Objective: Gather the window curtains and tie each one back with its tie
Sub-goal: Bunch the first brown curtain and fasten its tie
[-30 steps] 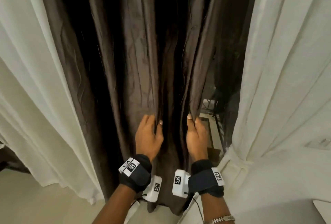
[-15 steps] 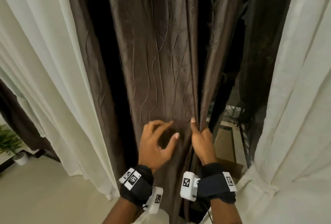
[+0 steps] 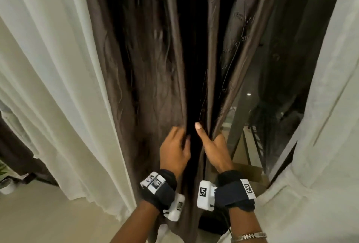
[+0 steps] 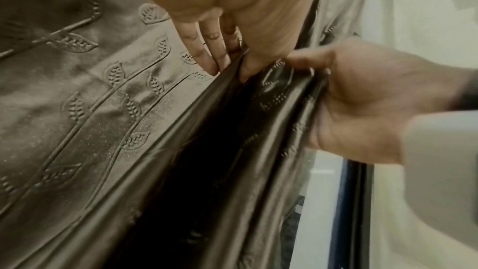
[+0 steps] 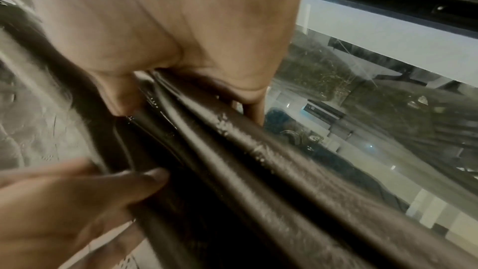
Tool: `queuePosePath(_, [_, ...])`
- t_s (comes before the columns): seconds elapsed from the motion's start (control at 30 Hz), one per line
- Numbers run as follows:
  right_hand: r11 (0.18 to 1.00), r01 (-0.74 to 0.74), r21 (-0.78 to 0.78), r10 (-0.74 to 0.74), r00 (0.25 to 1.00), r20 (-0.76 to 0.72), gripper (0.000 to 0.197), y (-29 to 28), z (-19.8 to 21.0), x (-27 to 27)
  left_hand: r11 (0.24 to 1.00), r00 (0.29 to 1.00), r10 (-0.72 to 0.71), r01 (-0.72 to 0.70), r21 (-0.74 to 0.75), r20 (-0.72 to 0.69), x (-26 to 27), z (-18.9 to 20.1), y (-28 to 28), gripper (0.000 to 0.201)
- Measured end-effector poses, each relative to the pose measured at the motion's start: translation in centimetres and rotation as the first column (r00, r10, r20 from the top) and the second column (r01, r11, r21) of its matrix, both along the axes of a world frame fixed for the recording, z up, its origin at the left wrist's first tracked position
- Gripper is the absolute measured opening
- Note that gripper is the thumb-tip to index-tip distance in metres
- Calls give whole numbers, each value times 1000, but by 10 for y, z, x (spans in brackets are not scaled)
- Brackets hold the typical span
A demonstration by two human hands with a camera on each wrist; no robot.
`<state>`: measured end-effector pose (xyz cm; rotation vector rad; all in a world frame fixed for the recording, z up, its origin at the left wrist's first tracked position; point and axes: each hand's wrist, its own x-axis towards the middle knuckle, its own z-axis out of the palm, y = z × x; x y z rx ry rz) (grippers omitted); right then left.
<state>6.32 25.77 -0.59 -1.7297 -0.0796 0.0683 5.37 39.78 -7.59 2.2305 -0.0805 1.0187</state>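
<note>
A brown curtain [image 3: 155,87] embossed with leaves [image 4: 90,99] hangs in the middle of the head view. My right hand [image 3: 206,132] grips several gathered folds at its right edge, thumb pointing up; in the right wrist view thumb and fingers [image 5: 254,113] wrap that bundle [image 5: 258,171]. My left hand [image 3: 180,134] is just left of it, fingers [image 4: 201,52] on the curtain's face and thumb tucked into the adjacent fold, pinching it. A dark gap lies between the two hands. No tie for this curtain is in view.
White sheer curtains hang on the left [image 3: 58,87] and on the right [image 3: 330,126]; the right one is drawn in at its waist. Window glass [image 3: 252,116] shows past the brown curtain's right edge. A small white plant pot [image 3: 5,184] stands on the floor [image 3: 48,213], far left.
My left hand, spread loosely over the curtain's face half a second ago, has closed onto a fold beside the right hand. The right hand keeps its grip; more glass shows at right.
</note>
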Motion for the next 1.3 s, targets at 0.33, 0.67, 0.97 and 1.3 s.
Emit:
queuePosePath(0.33, [948,317,-11,-315,946,78,54,33,10,8,999,968,-28,16,50,248,-18,18,47,50])
queuePosePath(0.67, [857,513,-56,-502,854,137,46,14,13,14,934,1000,-15,22,-356,23,13,30,83,101])
queuePosePath(0.97, [871,490,-30,-488,871,51,49,-17,18,18,881,999,-6,-19,-473,-51,38,40,41,94])
queuePosePath(1.3, [897,430,-102,-414,898,149,63,-33,16,33,898,1000,-27,24,-439,0,45,61,14,89])
